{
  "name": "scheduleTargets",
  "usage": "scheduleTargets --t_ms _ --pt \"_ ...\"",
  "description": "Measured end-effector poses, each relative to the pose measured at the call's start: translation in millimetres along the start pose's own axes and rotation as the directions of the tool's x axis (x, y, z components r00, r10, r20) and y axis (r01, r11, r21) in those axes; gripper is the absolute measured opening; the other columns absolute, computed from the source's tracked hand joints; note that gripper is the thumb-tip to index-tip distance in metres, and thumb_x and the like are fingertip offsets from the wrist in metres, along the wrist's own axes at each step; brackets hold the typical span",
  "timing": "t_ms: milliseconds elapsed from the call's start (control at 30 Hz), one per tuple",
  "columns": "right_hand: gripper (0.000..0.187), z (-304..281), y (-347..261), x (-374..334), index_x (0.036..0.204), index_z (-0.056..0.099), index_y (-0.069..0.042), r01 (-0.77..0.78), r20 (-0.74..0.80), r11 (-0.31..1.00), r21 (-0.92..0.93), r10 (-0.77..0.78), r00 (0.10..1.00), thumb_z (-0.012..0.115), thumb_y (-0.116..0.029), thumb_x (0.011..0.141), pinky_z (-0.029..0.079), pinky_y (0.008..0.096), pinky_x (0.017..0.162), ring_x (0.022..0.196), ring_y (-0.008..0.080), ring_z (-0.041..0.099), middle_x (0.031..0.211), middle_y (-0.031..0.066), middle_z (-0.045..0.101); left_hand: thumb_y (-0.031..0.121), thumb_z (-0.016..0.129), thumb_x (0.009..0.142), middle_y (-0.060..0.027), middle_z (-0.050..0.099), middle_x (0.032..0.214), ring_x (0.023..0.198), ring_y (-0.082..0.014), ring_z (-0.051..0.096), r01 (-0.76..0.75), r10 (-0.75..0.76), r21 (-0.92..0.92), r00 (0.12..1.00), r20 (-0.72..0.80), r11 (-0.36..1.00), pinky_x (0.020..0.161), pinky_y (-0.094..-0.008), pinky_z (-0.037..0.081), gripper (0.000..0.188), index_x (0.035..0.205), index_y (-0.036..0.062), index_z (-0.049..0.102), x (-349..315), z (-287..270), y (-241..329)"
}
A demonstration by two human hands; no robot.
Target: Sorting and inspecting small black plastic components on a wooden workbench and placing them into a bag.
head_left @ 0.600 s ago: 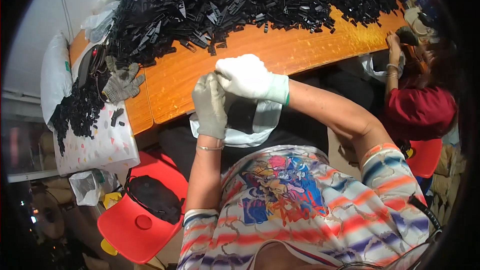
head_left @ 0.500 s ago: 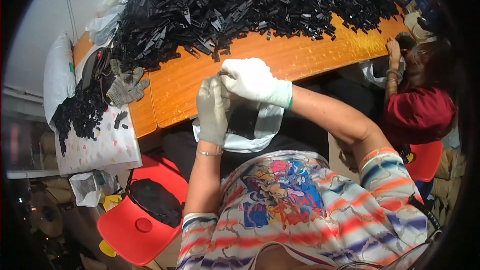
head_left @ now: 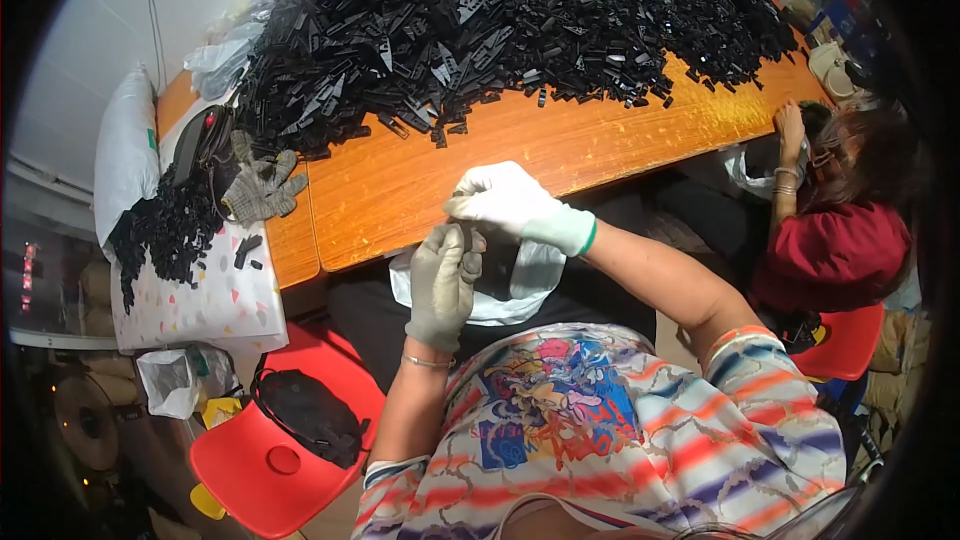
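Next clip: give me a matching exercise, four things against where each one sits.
Things:
1. heap of black plastic parts
2. spare grey glove
3. black bag
4. small black part

Places:
A. on the red chair
B. between the left hand and the right hand
C. across the far side of the orange table
D. at the table's left end

Pairs: 1-C, 2-D, 3-A, 4-B

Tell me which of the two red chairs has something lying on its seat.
The red chair at the person's left: a black bag lies on its seat. The other red chair, at the right, is occupied by a co-worker in a red top.
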State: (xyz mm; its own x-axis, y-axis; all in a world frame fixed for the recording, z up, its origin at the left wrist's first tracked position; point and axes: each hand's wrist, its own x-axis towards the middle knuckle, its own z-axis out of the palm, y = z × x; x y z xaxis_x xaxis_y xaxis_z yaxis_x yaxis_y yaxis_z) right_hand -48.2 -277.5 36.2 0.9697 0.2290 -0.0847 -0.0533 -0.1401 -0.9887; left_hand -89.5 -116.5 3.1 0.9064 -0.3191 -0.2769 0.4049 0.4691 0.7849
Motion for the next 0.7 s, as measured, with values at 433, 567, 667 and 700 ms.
scheduleTargets --t_ms 433,567,667,700 --pt "0.026 -8 9 65 0.085 0.064 -0.005 0.101 -0.206 0.672 -0.734 -0.361 0.909 0.065 -0.031 0.082 0.05 0.0421 0.073 0.082 0.036 0.064 0.084 0.0185 0.066 0.011 0.057 0.088 -0.0132 0.062 0.1 0.092 -0.033 0.06 -0.216 0.598 0.96 0.751 0.28 -0.178 0.079 -0.043 0.048 0.025 0.114 0.0118 0.06 27 -9 60" --pt "0.02 -1 23 91 0.086 0.06 -0.003 0.108 -0.201 0.625 -0.773 -0.404 0.892 0.064 -0.022 0.08 0.05 0.044 0.071 0.079 0.0371 0.064 0.081 0.0197 0.064 0.008 0.059 0.086 -0.0113 0.06 0.104 0.095 -0.032 0.06 -0.083 0.489 0.901 0.816 0.307 -0.426 0.08 -0.0424 0.05 0.034 0.117 0.0218 0.06 105 -21 89" --pt "0.017 1 21 93 0.085 0.06 -0.004 0.098 -0.208 0.567 -0.818 -0.45 0.868 0.063 -0.02 0.081 0.05 0.0448 0.069 0.078 0.0372 0.063 0.08 0.0188 0.064 0.01 0.063 0.081 -0.0096 0.059 0.097 0.092 -0.0303 0.061 -0.057 0.431 0.806 0.822 0.373 -0.589 0.074 -0.0432 0.052 0.027 0.107 0.0186 0.064 138 -31 98" --pt "0.013 -3 27 94 0.085 0.059 -0.005 0.116 -0.202 0.543 -0.832 -0.491 0.848 0.062 -0.017 0.081 0.049 0.0454 0.066 0.076 0.0369 0.063 0.079 0.0174 0.063 0.01 0.063 0.081 -0.0096 0.059 0.097 0.092 -0.0303 0.061 -0.063 0.432 0.805 0.818 0.381 -0.59 0.074 -0.0432 0.052 0.027 0.107 0.0186 0.064 143 -30 98"
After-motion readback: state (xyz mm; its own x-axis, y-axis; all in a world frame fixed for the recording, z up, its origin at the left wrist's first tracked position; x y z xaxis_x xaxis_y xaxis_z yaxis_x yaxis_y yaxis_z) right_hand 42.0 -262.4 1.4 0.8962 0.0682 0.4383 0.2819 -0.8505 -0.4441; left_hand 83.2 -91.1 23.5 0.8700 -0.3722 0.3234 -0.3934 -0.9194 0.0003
